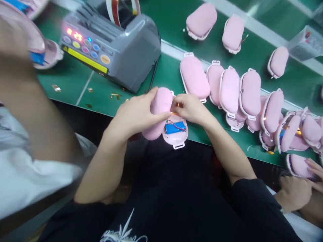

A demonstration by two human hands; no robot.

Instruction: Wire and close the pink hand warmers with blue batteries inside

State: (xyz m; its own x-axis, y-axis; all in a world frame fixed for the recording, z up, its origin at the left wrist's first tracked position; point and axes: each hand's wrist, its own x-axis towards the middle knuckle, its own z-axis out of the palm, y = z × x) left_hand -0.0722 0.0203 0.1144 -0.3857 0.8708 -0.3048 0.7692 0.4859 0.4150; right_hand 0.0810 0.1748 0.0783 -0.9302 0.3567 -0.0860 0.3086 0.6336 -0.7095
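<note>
My left hand (137,112) grips a pink oval shell (157,111) at the near edge of the green bench (106,90). Beside it lies the open other half of the case (176,131), showing a blue battery (174,127) and a red wire. My right hand (190,107) rests on the upper end of that open half, fingers pinched near a small orange glow. Whether the two halves are joined I cannot tell.
A grey tape dispenser (113,43) with lit buttons stands at the back left. Several closed pink cases (229,90) lie in a row to the right and further back. A co-worker's arm (30,101) crosses at the left; another person's hands (300,188) work at the lower right.
</note>
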